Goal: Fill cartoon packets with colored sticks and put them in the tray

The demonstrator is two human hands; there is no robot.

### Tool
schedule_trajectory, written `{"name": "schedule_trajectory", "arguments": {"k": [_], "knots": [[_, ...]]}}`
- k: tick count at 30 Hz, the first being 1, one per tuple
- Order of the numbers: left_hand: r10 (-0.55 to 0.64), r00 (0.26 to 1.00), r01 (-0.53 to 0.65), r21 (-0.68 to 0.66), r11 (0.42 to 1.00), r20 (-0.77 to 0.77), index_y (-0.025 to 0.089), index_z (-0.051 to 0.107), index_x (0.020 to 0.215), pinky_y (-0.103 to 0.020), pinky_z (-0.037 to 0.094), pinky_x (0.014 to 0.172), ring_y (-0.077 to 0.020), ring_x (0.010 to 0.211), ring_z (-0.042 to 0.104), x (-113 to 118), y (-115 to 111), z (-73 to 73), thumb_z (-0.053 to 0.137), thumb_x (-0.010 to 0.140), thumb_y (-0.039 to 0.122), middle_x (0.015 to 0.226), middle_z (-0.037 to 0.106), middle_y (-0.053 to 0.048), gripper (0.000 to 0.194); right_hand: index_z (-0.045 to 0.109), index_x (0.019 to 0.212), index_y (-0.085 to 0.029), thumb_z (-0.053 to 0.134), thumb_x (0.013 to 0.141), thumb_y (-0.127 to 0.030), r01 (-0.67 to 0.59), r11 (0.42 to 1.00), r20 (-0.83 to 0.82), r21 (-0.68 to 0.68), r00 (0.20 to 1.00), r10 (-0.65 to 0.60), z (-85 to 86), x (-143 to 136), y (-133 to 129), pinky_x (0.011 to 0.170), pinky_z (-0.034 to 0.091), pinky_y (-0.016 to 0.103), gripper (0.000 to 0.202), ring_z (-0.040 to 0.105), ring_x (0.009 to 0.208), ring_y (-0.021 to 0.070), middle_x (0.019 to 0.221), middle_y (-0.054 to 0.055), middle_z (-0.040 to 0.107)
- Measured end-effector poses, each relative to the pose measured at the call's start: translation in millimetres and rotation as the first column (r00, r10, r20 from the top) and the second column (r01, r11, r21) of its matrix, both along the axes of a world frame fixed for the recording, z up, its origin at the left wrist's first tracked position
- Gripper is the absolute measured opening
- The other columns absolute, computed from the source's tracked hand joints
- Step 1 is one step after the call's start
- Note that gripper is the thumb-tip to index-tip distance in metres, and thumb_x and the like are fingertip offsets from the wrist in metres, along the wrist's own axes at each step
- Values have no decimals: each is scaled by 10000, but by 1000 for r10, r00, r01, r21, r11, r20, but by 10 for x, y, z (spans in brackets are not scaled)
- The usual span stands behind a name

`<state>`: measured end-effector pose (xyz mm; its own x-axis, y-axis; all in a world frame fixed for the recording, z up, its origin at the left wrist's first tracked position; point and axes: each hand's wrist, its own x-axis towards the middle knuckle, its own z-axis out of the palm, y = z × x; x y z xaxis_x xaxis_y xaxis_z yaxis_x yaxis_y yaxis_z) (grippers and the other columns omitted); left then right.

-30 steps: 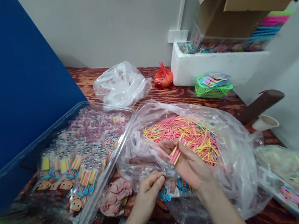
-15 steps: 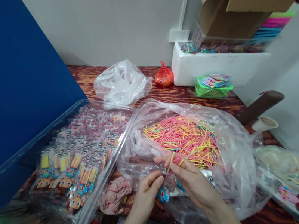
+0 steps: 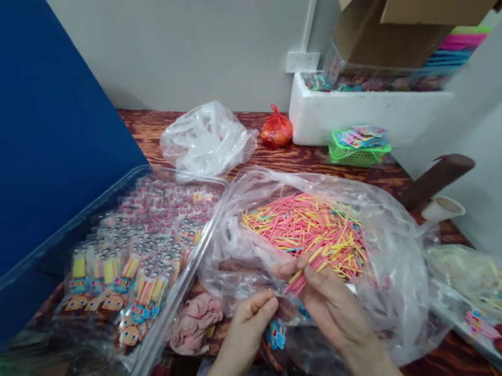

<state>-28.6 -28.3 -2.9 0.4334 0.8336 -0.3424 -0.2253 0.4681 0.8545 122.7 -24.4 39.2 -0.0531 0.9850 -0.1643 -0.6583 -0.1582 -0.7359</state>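
Note:
My right hand (image 3: 328, 299) pinches a small bunch of pink and yellow sticks (image 3: 303, 275) between thumb and fingers. Just left of it, my left hand (image 3: 249, 328) is closed on the edge of a small clear packet with a blue printed label (image 3: 276, 332), which hangs below the fingers. The tips of the held sticks point toward my left fingertips, with a small gap between. Behind both hands, a large open plastic bag (image 3: 390, 242) holds a heap of pink, yellow and blue sticks (image 3: 308, 230).
On the left, a clear tub (image 3: 195, 257) holds rows of filled packets. A pink cloth (image 3: 196, 324) lies beside it. Farther back are a white plastic bag (image 3: 207, 137), a red bag (image 3: 276, 130), a green basket (image 3: 355, 155) and a white foam box (image 3: 362, 110). A paper cup (image 3: 442, 208) stands right.
The bunch of sticks in my right hand now points down-left, toward my left hand. The packet at my left hand hangs more openly in view.

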Motion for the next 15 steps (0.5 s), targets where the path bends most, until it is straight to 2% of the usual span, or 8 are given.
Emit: {"name": "schedule_trajectory", "arguments": {"k": [3,6,9,12,14,15], "knots": [[30,996,-18,139,990,-84,163,740,1016,-304,508,799,-214,869,660,-41,9,-33,648,811,494,917,747,-63,400,694,854,-229,696,838,-364,-14,999,100,-43,995,18,7,-58,-39,1041,374,421,136,590,1126,245,1043,61,734],[91,980,-35,292,956,-180,190,733,1077,-333,471,950,-242,1049,633,-86,35,-52,618,851,430,1079,734,-72,350,696,835,-221,697,831,-408,-79,992,209,-94,973,97,39,-83,-95,1049,359,387,188,554,1175,242,1197,66,681],[98,973,-22,338,941,-210,206,715,1128,-340,472,966,-242,1057,636,-115,58,-53,593,874,398,1131,724,-69,341,697,968,-235,678,844,-440,-128,986,267,-104,952,152,92,-73,-135,1021,387,382,240,565,1150,240,1227,72,659],[93,977,-22,345,938,-191,209,704,1152,-339,491,940,-236,1026,648,-124,71,-43,582,883,380,1137,721,-69,341,635,1155,-292,648,858,-477,-47,996,184,-81,981,61,115,-80,-144,994,422,405,351,582,1111,237,1211,63,656],[112,978,-43,349,936,-179,207,706,1144,-341,492,942,-237,1031,646,-128,81,-35,589,879,369,1132,722,-69,332,652,1113,-304,617,871,-501,53,998,191,-35,981,-45,96,-108,-136,996,420,407,314,580,1105,239,1199,58,652],[123,977,-56,348,936,-175,207,709,1135,-340,495,937,-235,1022,649,-133,87,-31,594,877,363,1121,725,-68,323,680,1046,-296,603,880,-504,87,996,264,9,961,-86,78,-126,-129,1008,406,399,277,571,1114,240,1187,57,653]]}}
